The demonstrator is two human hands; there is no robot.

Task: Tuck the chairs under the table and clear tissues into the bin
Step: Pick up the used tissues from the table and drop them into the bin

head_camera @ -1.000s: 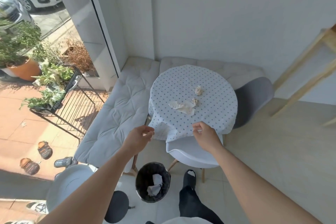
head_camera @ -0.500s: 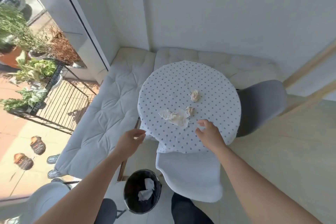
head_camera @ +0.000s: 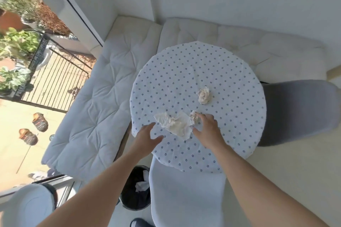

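Observation:
A round table (head_camera: pixel 184 72) with a dotted white cloth carries three used tissues. A flat crumpled tissue (head_camera: pixel 175 124) lies near the front, a small wad (head_camera: pixel 193 116) right beside it, and a balled tissue (head_camera: pixel 203 95) farther back. My right hand (head_camera: pixel 206 131) hovers open over the flat tissue's right edge, fingertips touching the small wad. My left hand (head_camera: pixel 146 137) is open just left of the flat tissue. A white chair (head_camera: pixel 186 195) sits tucked under the near edge, a grey chair (head_camera: pixel 299 112) at the right. A black bin (head_camera: pixel 135 190) holds tissue.
A white cushioned corner bench (head_camera: pixel 96 116) wraps the table's left and back sides. A glass door at left shows a patio with plants and sandals. Another white chair (head_camera: pixel 27 206) is at the bottom left. My foot (head_camera: pixel 138 224) is on the floor below.
I have stepped closer and the view tilted down. Both hands moved from the table's front edge forward over the cloth to the flat tissue.

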